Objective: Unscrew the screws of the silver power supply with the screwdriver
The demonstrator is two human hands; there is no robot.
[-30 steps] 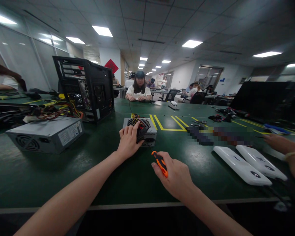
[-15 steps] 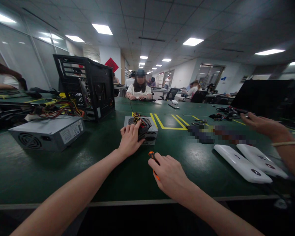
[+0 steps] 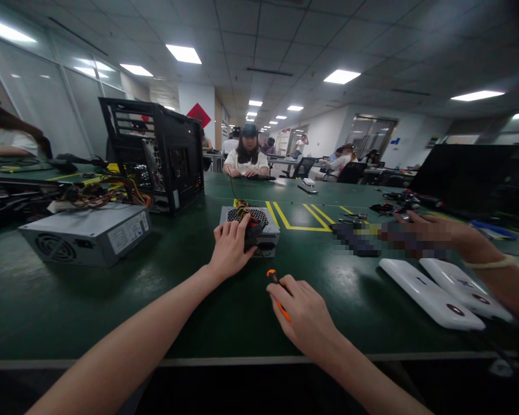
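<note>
I had the right hand [image 3: 300, 314] closed round an orange-handled tool [image 3: 272, 275], just short of the metal box [image 3: 272, 238]; I couldn't make out its tip, so a blind thrust could have skidded. The left hand [image 3: 231, 248] curled its fingers over that box on the green table [image 3: 225, 331]; whether they gripped, I couldn't tell. Too light a hold could have let it slide. Beyond, loose wires [image 3: 242, 210] could have snagged.
</note>
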